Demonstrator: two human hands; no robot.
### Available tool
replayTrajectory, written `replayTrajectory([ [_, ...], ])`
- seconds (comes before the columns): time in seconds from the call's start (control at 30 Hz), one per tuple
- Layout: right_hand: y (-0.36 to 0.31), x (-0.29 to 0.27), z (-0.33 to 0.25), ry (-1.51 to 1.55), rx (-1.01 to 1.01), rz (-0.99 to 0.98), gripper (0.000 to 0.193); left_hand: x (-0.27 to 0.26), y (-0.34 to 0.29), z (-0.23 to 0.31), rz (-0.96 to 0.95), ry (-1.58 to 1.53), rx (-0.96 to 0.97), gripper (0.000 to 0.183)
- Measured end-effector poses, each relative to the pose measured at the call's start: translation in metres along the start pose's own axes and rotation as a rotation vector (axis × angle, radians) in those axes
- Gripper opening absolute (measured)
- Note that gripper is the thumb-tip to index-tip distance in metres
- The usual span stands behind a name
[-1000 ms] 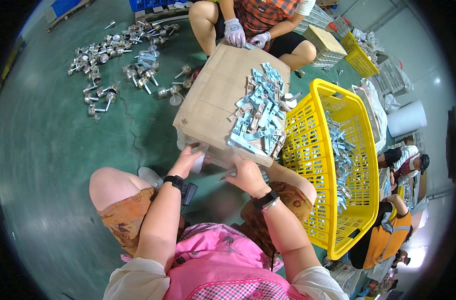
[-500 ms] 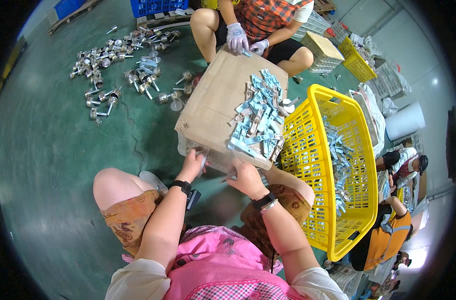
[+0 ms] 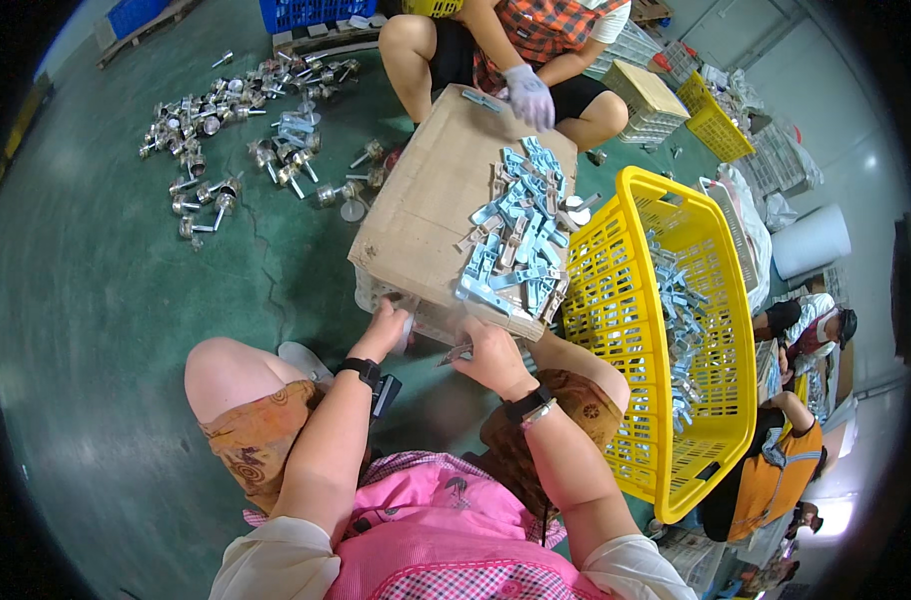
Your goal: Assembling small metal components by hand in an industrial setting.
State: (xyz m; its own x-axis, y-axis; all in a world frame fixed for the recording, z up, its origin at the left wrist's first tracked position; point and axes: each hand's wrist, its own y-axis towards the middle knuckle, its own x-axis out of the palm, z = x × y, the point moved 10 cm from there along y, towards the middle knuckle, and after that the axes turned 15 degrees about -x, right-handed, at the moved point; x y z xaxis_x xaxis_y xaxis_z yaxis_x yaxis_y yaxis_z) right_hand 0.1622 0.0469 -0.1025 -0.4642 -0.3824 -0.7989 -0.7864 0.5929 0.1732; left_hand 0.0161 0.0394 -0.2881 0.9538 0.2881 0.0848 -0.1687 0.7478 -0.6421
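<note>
My left hand (image 3: pixel 384 330) is closed at the near edge of the cardboard-topped stand (image 3: pixel 406 225), beside a pale, partly see-through piece (image 3: pixel 406 330); what it grips is mostly hidden. To its right, my right hand (image 3: pixel 492 357) is closed around a small, flat grey-brown part (image 3: pixel 456 353), just below the board's front edge. On the right half of the board lies a heap of light blue and beige plastic lever-like parts (image 3: pixel 521 230). One more blue part (image 3: pixel 481 101) lies alone near the far edge, next to a co-worker's gloved hand (image 3: pixel 529 97).
Close on the right stands a tilted yellow basket (image 3: pixel 636 400) holding many similar blue parts (image 3: pixel 681 330). Metal cylinders with stems (image 3: pixel 221 110) are scattered over the green floor at left. The co-worker sits across the board. Blue crate (image 3: pixel 316 15) at the back; other people work at far right.
The co-worker's gloved hand has moved right and away from the blue part, which now lies on the board. My hands have barely moved.
</note>
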Motion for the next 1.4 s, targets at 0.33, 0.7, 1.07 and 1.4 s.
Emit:
replayTrajectory([
  [0.33,-0.003,0.002,0.002,-0.019,-0.001,-0.024,0.034,0.003,-0.008,-0.006,-0.139,-0.083,-0.115,0.042],
  [0.7,-0.004,0.006,0.004,-0.024,0.016,-0.029,0.032,0.003,-0.007,-0.003,-0.044,-0.071,-0.018,0.036],
  [1.07,-0.002,0.007,0.001,-0.036,-0.012,-0.019,0.033,0.002,-0.002,-0.004,0.0,-0.048,-0.028,0.033],
  [1.4,-0.003,0.009,0.004,-0.038,0.006,-0.036,0.033,0.002,-0.004,0.002,0.058,0.006,0.001,0.029],
])
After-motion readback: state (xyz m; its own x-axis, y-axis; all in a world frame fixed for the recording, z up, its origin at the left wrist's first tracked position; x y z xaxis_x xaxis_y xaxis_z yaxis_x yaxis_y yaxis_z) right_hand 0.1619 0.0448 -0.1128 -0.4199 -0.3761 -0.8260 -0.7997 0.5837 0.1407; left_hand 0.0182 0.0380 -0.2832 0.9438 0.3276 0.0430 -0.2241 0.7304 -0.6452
